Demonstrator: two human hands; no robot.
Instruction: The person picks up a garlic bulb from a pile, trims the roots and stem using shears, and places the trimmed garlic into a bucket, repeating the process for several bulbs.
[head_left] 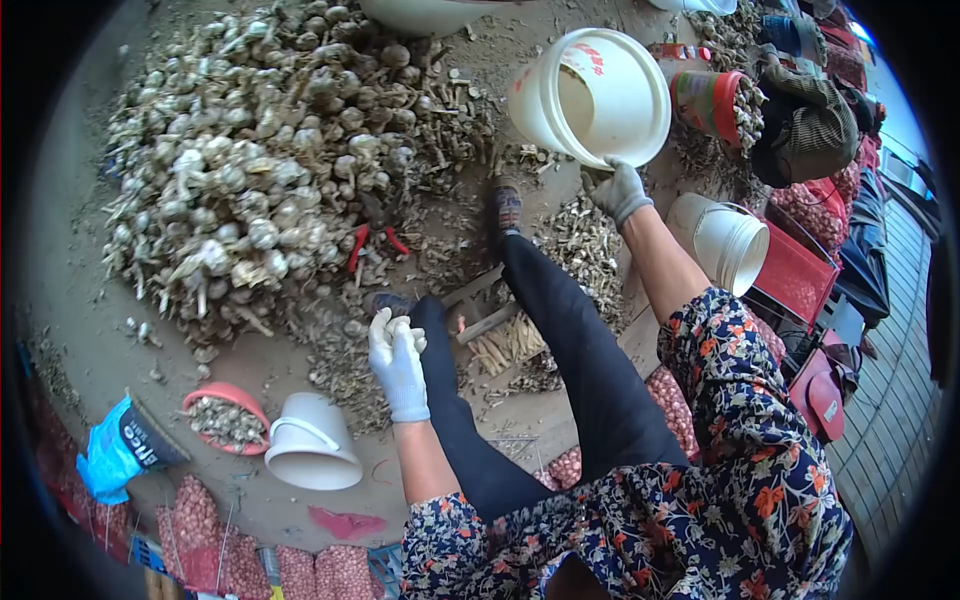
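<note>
My right hand [618, 190], in a grey glove, grips the lower rim of a white plastic bucket [560, 120] that is tipped on its side with its mouth towards me. My left hand [397, 362], in a white glove, rests by my bent knee with the fingers curled. I cannot make out anything inside it. My legs in dark trousers stretch across the dirt floor towards a large heap of garlic bulbs [260, 150]. Red-handled shears [372, 243] lie at the edge of the heap, apart from both hands.
Cut stems and roots [585, 245] litter the ground around my legs. A pink bowl of trimmings [196, 398] and an overturned white bucket [310, 450] sit left of me. Another white bucket [728, 243], a red tub [706, 100] and mesh sacks of garlic [320, 570] stand nearby.
</note>
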